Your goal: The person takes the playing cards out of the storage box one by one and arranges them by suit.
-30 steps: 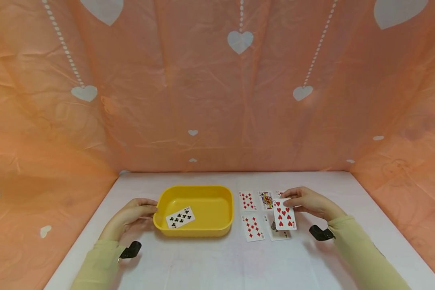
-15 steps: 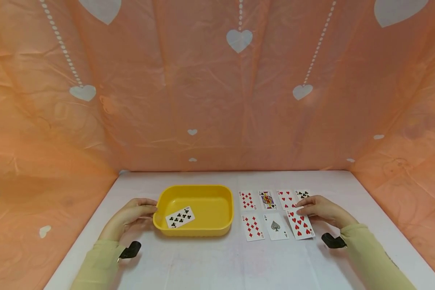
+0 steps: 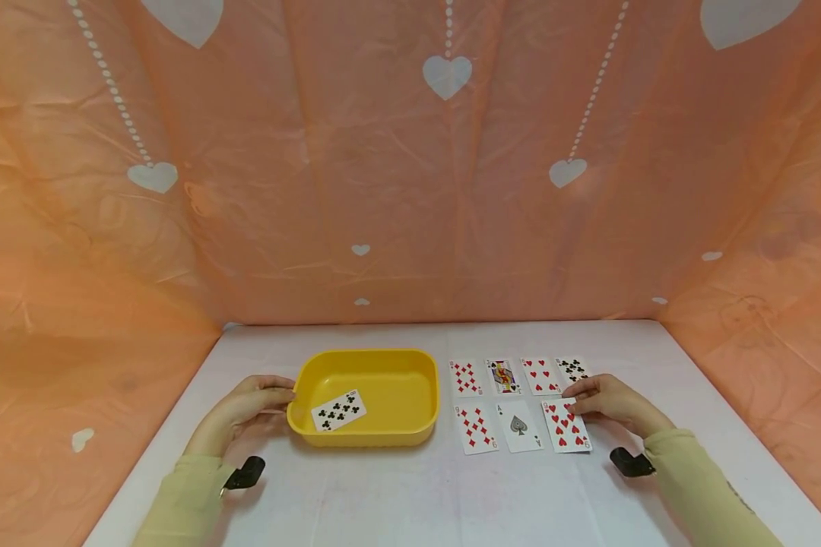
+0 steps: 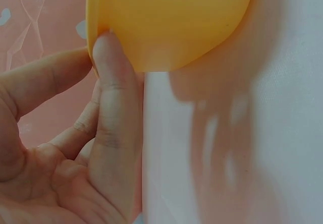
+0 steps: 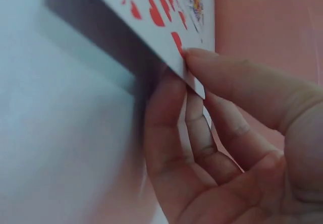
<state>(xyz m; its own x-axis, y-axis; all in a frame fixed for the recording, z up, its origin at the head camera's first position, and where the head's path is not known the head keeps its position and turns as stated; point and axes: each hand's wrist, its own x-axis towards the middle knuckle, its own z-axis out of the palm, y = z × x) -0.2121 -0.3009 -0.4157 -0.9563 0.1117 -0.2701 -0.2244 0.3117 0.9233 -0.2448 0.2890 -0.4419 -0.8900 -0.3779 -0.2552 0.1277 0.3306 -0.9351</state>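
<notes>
My left hand pinches the left rim of a yellow plastic tub, thumb against the tub wall in the left wrist view. A club playing card lies face up inside the tub. In my right hand, thumb and fingers pinch the upper right corner of the nine of hearts. The right wrist view shows this playing card tilted, with its near edge off the table and a shadow beneath. To its left lie the ace of spades and the nine of diamonds.
Behind these is a row of face-up cards: a diamond card, the jack of spades, a heart card and a club card partly behind the right hand. Orange cloth with hearts encloses the white table.
My right hand has carried the nine of hearts rightward and down from above the ace to the spot beside it, uncovering the ace and the back-row cards. The left hand has stayed on the tub.
</notes>
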